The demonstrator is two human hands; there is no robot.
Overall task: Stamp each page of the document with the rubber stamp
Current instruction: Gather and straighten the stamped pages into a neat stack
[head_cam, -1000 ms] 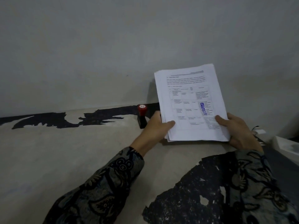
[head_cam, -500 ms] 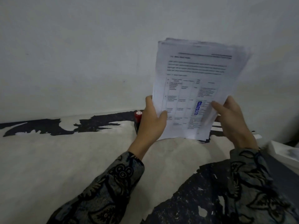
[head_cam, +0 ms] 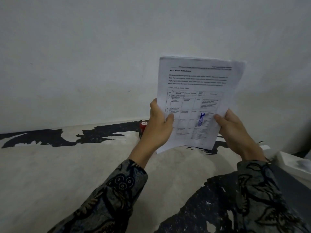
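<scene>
**dusty_k:** Plain grey-white wall (head_cam: 84, 56) behind everything, and below it a pale counter (head_cam: 58, 165) with black jagged patches running along the back edge and another big one at the front right. What's going on with the paperwork?

**mopheadz:** Document (head_cam: 196, 91) is a stack of white sheets held up off the counter, roughly upright and tilted a bit to the right. Left hand (head_cam: 157, 125) grips the lower left edge, thumb on the front, fingers curled round the back. Right hand (head_cam: 235, 130) pinches the lower right edge the same way, thumb on the printed side. Top page has a text block, a table, and a blue stamp mark (head_cam: 201, 119) running sideways near the right thumb.

**dusty_k:** And the stamper?

**mopheadz:** Rubber stamp (head_cam: 143, 126), red top, stands on the counter by the wall, just behind the left hand and partly hidden by it. Nobody's touching it. Patterned dark sleeves (head_cam: 107, 199) on both arms, something whitish at the far right edge, too blurry to name.
</scene>
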